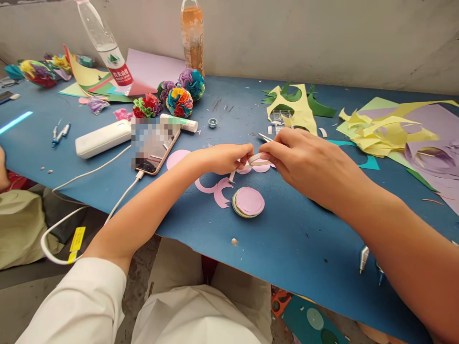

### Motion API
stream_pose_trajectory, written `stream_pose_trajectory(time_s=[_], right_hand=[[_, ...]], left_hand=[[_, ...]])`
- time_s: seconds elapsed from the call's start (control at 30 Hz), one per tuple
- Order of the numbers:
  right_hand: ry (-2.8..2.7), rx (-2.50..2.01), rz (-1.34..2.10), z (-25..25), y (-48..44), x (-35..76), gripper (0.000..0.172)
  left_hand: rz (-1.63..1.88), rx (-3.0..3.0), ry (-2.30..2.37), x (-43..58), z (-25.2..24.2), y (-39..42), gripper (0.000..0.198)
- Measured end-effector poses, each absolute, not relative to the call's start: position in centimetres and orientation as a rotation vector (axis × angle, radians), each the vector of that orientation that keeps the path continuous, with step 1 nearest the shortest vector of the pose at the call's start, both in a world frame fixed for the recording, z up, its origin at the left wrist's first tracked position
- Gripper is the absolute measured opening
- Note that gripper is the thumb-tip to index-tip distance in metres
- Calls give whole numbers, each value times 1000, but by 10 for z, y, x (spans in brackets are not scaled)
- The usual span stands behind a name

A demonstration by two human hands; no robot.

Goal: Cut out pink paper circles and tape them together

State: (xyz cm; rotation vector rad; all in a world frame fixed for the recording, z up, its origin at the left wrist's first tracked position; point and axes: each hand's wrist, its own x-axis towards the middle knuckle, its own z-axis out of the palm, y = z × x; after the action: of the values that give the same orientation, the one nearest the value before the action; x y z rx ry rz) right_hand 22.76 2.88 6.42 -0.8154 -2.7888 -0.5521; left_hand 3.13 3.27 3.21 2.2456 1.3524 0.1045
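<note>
Paper strip [255, 158]: pale pink, narrow, bent into loop; left hand [224, 158], right hand [304, 160] pinching its ends.

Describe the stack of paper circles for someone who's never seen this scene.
On the blue table, find the left hand and right hand pinching a paper strip mid-table. Just nearer than them lies the stack of paper circles: a neat round pile, pink on top, unlike the ragged pink offcuts beside it.
</note>
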Motion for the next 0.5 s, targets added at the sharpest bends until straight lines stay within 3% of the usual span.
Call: stream_pose_trajectory(time_s=[0.5], right_hand=[[-2801,-792,-583,67,26,228,26]], left_hand=[[57,2367,1355,36,32,30,23]])
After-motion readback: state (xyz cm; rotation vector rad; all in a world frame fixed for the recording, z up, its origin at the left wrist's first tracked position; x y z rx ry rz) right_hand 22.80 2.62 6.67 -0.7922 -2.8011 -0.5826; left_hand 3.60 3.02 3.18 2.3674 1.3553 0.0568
